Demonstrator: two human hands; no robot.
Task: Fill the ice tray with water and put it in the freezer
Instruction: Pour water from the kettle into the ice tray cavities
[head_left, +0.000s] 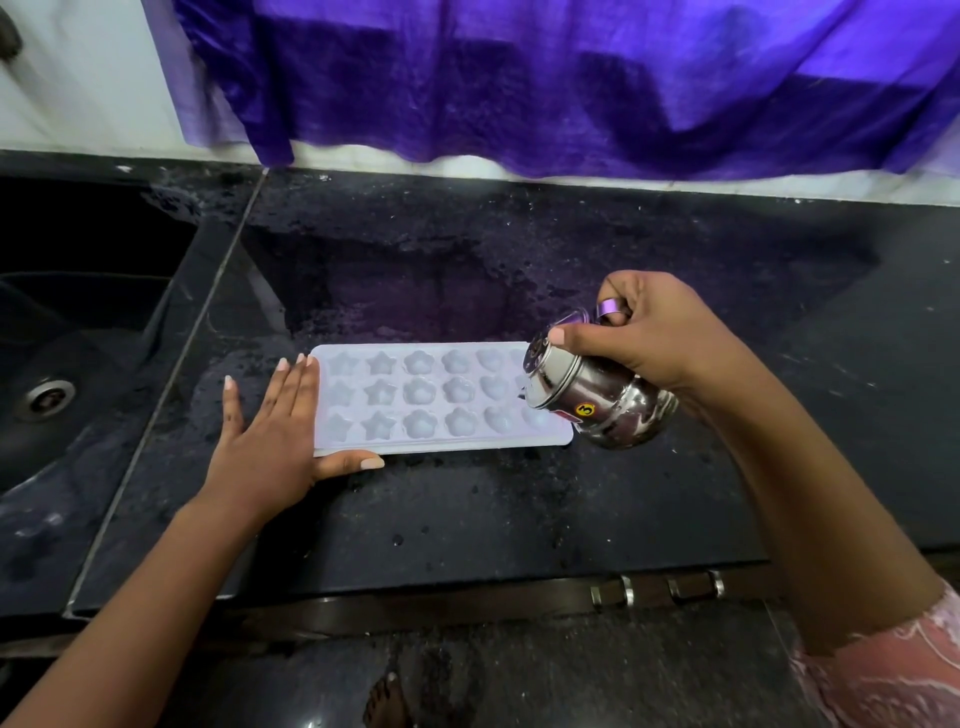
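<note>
A white ice tray (436, 395) with star, flower and heart moulds lies flat on the black granite counter (519, 509). My left hand (270, 436) lies flat against the tray's left end, fingers straight, thumb along its front edge. My right hand (660, 343) grips the handle of a small steel jug (597, 400), thumb across its top. The jug is tipped with its mouth down-left over the tray's right end, hiding the last column of moulds. I cannot make out a water stream.
A black sink (78, 353) with a steel drain (49, 397) is sunk into the counter at the left. A purple cloth (571, 88) hangs on the wall behind. Drawer handles (654, 590) sit below the counter's front edge. A bare foot (387, 701) stands on the floor.
</note>
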